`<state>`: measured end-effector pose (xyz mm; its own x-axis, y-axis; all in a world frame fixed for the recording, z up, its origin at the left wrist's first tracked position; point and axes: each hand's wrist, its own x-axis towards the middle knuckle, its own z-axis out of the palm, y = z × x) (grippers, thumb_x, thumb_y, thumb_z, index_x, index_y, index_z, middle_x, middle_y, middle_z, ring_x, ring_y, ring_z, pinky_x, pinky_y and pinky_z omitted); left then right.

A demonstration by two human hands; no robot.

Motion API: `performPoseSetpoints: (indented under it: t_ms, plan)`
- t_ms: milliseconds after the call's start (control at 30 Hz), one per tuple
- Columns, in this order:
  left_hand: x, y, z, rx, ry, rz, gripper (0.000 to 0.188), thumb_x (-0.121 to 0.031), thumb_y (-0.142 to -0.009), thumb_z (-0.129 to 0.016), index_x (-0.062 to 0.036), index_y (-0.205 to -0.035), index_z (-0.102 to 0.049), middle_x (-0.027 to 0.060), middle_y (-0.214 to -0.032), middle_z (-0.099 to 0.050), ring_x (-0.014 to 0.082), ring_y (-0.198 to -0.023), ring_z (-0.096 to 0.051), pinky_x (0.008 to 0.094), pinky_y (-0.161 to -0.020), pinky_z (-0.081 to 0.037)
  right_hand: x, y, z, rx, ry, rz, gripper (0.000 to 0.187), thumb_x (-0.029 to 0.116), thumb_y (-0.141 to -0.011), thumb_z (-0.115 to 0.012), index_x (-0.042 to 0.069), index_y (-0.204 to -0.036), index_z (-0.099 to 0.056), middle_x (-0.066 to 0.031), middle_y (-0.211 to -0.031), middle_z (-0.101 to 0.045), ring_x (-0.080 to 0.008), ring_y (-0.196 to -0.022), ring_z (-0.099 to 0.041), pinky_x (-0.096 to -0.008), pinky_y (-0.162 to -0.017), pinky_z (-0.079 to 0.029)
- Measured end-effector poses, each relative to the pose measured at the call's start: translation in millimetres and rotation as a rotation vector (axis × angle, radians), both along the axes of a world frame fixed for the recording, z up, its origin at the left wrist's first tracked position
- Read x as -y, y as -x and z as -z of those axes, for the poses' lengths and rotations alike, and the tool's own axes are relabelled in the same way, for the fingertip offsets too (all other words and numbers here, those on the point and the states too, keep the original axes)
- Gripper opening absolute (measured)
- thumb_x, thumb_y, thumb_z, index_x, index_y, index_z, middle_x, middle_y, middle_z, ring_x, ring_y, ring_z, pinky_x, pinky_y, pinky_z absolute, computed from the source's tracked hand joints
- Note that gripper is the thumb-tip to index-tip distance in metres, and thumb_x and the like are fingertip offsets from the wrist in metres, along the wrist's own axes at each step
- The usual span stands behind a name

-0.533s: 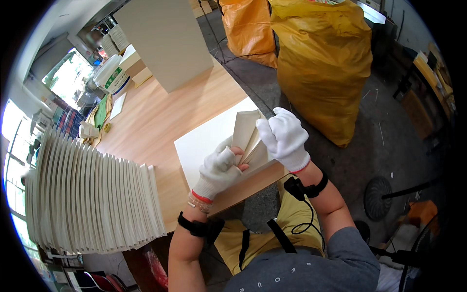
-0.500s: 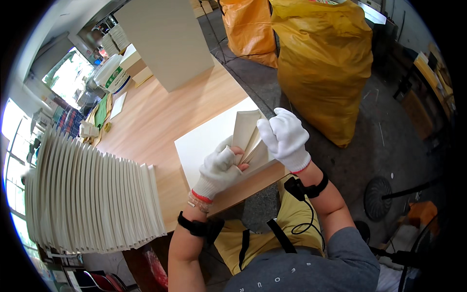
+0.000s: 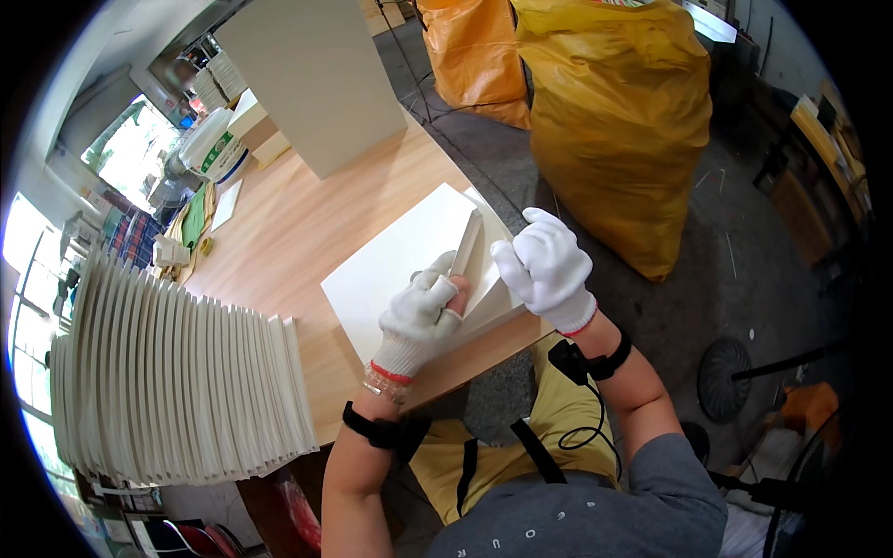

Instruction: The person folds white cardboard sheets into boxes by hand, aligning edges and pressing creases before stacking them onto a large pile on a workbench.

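Both white-gloved hands work a cream folded card sheet lying on the light wooden table. The left hand pinches its raised flap between thumb and fingers; the right hand, fingers curled, presses the flap's outer side.

Two white-gloved hands, left hand and right hand, grip a folded white cardboard sheet on the light wooden table.

I'm in a small packing workshop — a row of folded white cartons stands at my wooden table's left edge, stuffed yellow sacks beyond its far corner.
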<state>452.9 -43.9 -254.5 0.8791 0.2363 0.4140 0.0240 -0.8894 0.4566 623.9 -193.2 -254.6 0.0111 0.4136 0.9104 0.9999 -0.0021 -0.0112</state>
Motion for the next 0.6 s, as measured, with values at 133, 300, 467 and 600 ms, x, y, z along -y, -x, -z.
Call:
performPoseSetpoints:
  t_ms: [133, 300, 467, 600]
  plan:
    - [5, 2, -9, 0.03, 0.024, -0.012, 0.031, -0.016, -0.075, -0.084, -0.0057, -0.1, -0.069, 0.0125, -0.108, -0.068, 0.026, -0.074, -0.065, 0.0343, -0.068, -0.052, -3, 0, 0, -0.037, -0.031, -0.018, 0.009, 0.008, -0.085, -0.065, 0.007, -0.093, -0.068, -0.004, -0.069, -0.053, -0.0251, -0.064, -0.057, -0.0486, -0.086, -0.055]
    - [5, 2, -15, -0.089, 0.066, -0.033, 0.04, -0.024, -0.07, -0.088, -0.0057, -0.098, -0.066, 0.011, -0.135, -0.063, 0.0294, -0.101, -0.068, 0.0363, -0.079, -0.058, -2, 0, -3, -0.019, -0.038, -0.018, 0.009, 0.007, -0.085, -0.065, 0.007, -0.093, -0.069, -0.0046, -0.068, -0.053, -0.0263, -0.065, -0.057, -0.0483, -0.087, -0.055]
    - [2, 3, -12, -0.076, 0.052, -0.016, 0.037, -0.024, -0.071, -0.088, -0.0052, -0.094, -0.065, 0.0114, -0.136, -0.062, 0.0304, -0.101, -0.068, 0.0364, -0.079, -0.058, -3, 3, -3, -0.095, -0.022, -0.025, 0.001, 0.008, -0.085, -0.068, 0.007, -0.084, -0.069, -0.0067, -0.065, -0.052, -0.0292, -0.063, -0.057, -0.0469, -0.086, -0.055]
    - [1, 1, -11, 0.041, 0.005, 0.035, 0.029, -0.013, -0.079, -0.08, -0.0076, -0.106, -0.072, 0.014, -0.13, -0.064, 0.026, -0.082, -0.066, 0.0346, -0.069, -0.054, -2, 4, -9, -0.048, 0.001, -0.008, 0.005, 0.008, -0.083, -0.07, 0.007, -0.079, -0.067, -0.0069, -0.063, -0.051, -0.03, -0.062, -0.056, -0.0459, -0.085, -0.055]
